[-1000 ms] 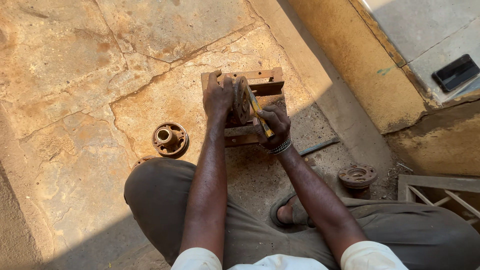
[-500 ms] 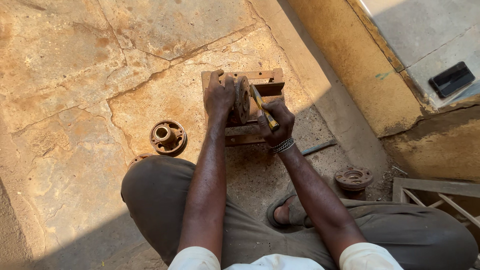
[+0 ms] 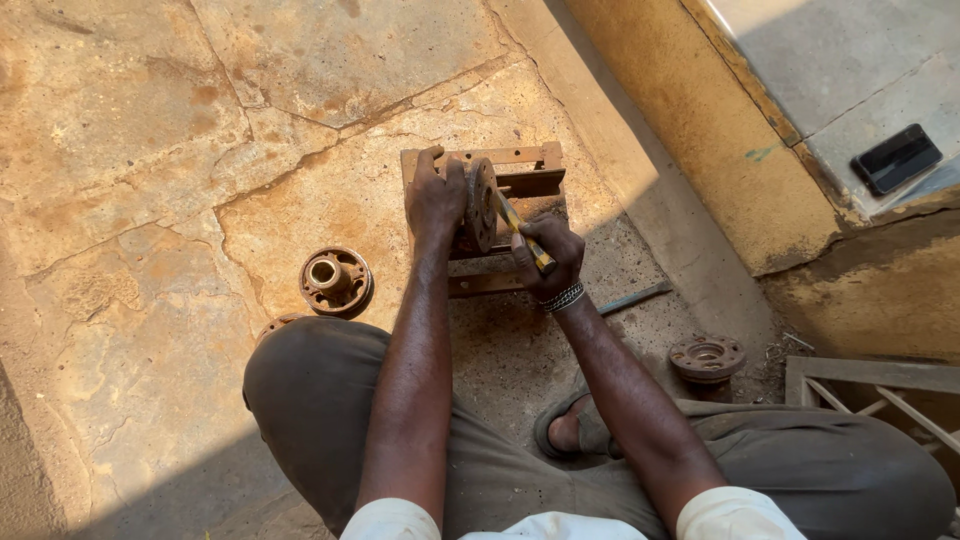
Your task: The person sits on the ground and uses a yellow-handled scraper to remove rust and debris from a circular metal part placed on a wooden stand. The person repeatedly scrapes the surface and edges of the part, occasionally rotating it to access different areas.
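Left hand point(image 3: 436, 200) is gripping rusty flange disc point(image 3: 481, 204) upright on metal frame point(image 3: 520, 170); right hand point(image 3: 545, 255) is holding yellow-handled tool point(image 3: 524, 232) against it.

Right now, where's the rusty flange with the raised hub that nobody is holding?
In the head view, the loose flange lies flat on the stone floor, left of the left hand and the metal frame, just beyond the person's left knee.

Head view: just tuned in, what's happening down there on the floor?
A person sits on the cracked stone floor. Their left hand holds a rusty metal disc on edge atop a rusty metal frame. Their right hand grips a yellow-handled tool whose tip is against the disc's face. Two similar rusty flanged parts lie on the floor: one by the left knee, another to the right.
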